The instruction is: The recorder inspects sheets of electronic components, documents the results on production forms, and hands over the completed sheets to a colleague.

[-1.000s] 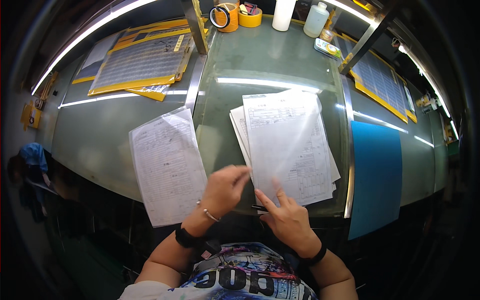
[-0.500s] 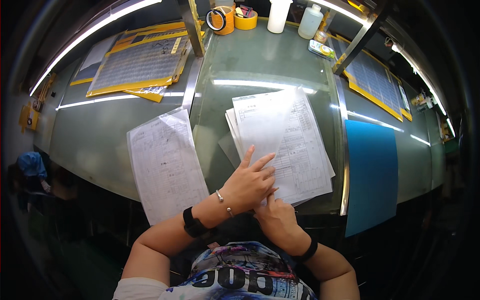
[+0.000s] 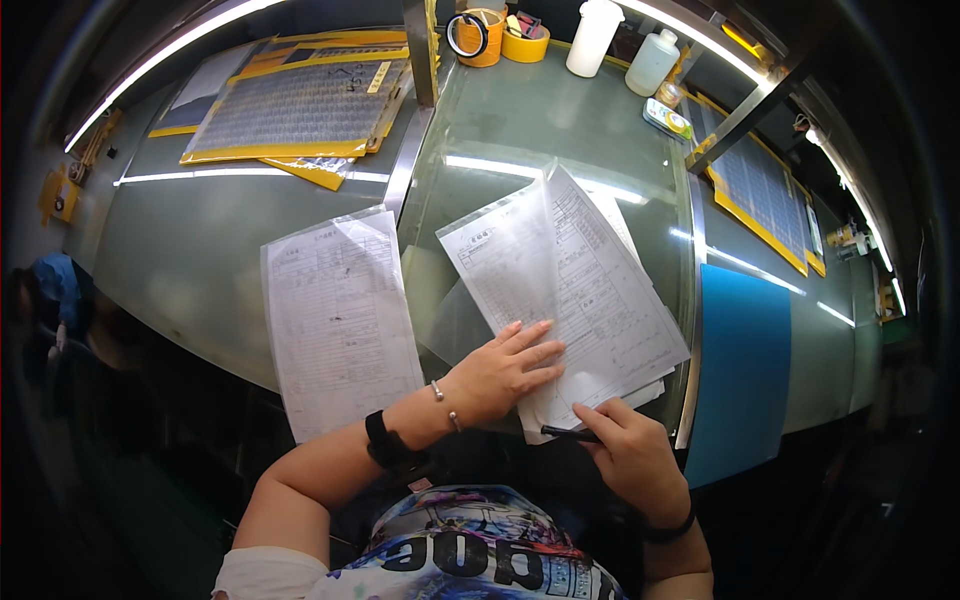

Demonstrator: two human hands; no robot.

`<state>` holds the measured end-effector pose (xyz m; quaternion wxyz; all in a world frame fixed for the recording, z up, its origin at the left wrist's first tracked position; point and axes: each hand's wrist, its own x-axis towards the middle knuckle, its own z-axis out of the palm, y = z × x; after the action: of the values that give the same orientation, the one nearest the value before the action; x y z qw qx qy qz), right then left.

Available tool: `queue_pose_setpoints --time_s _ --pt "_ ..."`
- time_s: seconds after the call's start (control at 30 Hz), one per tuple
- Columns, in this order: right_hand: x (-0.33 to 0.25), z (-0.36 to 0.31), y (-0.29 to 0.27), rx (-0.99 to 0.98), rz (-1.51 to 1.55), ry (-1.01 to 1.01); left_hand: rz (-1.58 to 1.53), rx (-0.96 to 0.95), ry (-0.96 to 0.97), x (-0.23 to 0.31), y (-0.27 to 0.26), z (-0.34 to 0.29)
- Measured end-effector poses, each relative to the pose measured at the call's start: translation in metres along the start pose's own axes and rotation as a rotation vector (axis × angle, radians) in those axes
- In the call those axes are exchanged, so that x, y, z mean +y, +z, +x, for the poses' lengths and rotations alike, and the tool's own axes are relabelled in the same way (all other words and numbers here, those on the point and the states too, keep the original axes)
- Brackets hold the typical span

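Note:
My left hand (image 3: 508,374) rests with its fingers stretched out on a printed form (image 3: 622,300) in front of me. A clear plastic sleeve (image 3: 498,232) covers the form's left part, and the pair lies tilted over further sheets (image 3: 612,215). At the near edge of this stack, my right hand (image 3: 632,452) is closed round a slim black pen (image 3: 568,434), whose tip points left over a paper corner. To the left lies another sleeved form (image 3: 340,310), apart from both hands.
A blue board (image 3: 742,360) lies right of the metal strip (image 3: 692,330). Yellow-edged panels (image 3: 290,105) sit at the far left, similar ones (image 3: 760,185) at the far right. Tape rolls (image 3: 525,42), a white bottle (image 3: 594,40) and a translucent bottle (image 3: 652,64) stand at the back.
The top form and its sleeve have turned, their upper end swinging left. My right hand has moved right, away from my left hand, and the black pen in it now shows.

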<state>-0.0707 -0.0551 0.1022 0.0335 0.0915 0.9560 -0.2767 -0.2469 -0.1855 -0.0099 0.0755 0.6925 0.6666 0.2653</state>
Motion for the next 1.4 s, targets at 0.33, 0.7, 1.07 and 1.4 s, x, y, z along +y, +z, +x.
queue_pose_setpoints --time_s 0.33,0.7,1.07,1.4 --pt "0.052 0.062 0.022 0.438 0.995 0.246 0.080 -0.053 0.036 0.016 -0.003 0.008" --pt "0.080 0.084 0.063 0.575 1.414 0.367 0.169 -0.032 0.004 0.036 -0.015 0.016" --pt "0.073 0.071 0.070 0.394 1.054 0.185 0.251 0.061 -0.197 0.045 -0.019 -0.005" --pt "0.068 0.070 0.065 0.303 0.878 0.137 0.141 0.025 -0.259 0.041 -0.022 -0.006"
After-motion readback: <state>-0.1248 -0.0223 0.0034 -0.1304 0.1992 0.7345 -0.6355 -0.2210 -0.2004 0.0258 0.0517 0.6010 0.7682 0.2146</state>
